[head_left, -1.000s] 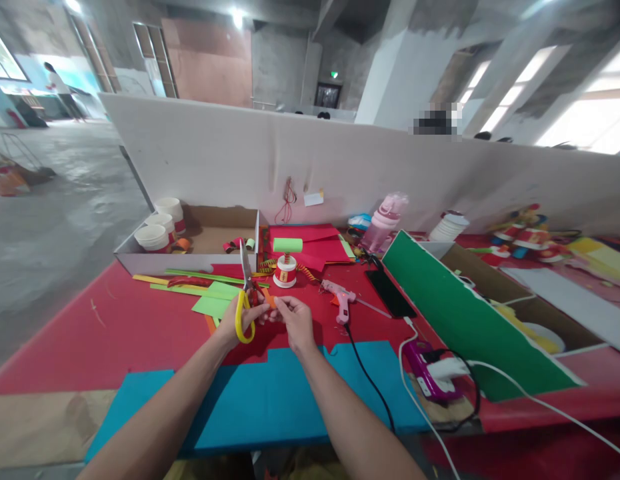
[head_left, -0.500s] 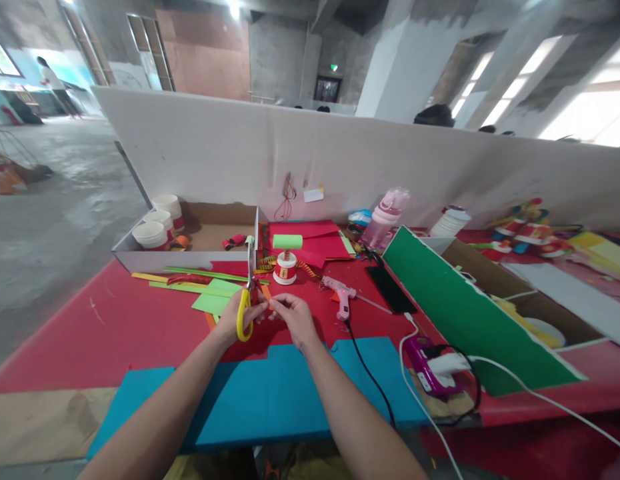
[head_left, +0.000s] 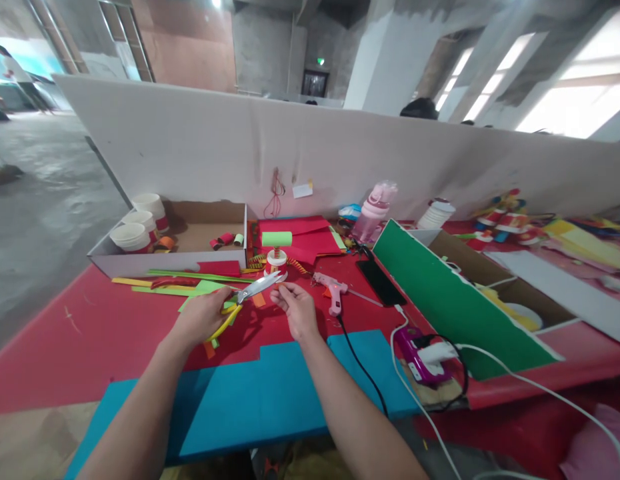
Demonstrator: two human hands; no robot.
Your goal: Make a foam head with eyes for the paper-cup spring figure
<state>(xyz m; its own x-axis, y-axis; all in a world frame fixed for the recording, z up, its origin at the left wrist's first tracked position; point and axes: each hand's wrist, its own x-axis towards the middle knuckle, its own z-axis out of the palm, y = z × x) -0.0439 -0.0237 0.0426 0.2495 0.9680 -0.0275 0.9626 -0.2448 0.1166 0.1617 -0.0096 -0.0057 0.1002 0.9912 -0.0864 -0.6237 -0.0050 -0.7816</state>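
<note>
My left hand (head_left: 203, 317) is closed on scissors (head_left: 257, 287) with yellow handles; the blades point right, toward my right hand. My right hand (head_left: 296, 308) is pinched near the blade tips, with a small orange bit at its fingertips, too small to make out well. An orange paper piece (head_left: 259, 300) is under the blades on the red table. Behind the blades stands a white and red cup figure (head_left: 276, 261) with a light green paper roll (head_left: 277, 239) on top. Green paper (head_left: 210, 287) lies partly behind my left hand.
A pink glue gun (head_left: 335, 291) and a black phone (head_left: 381, 283) lie to the right, near a green-sided box (head_left: 440, 307). A purple power strip (head_left: 421, 360) has cables. An open box (head_left: 205, 227) with cups stands at back left; a pink bottle (head_left: 375, 213) stands behind.
My left hand has moved left and the scissors have swung from upright to pointing right. My hands are further apart. An orange piece now shows on the table. The view has shifted.
</note>
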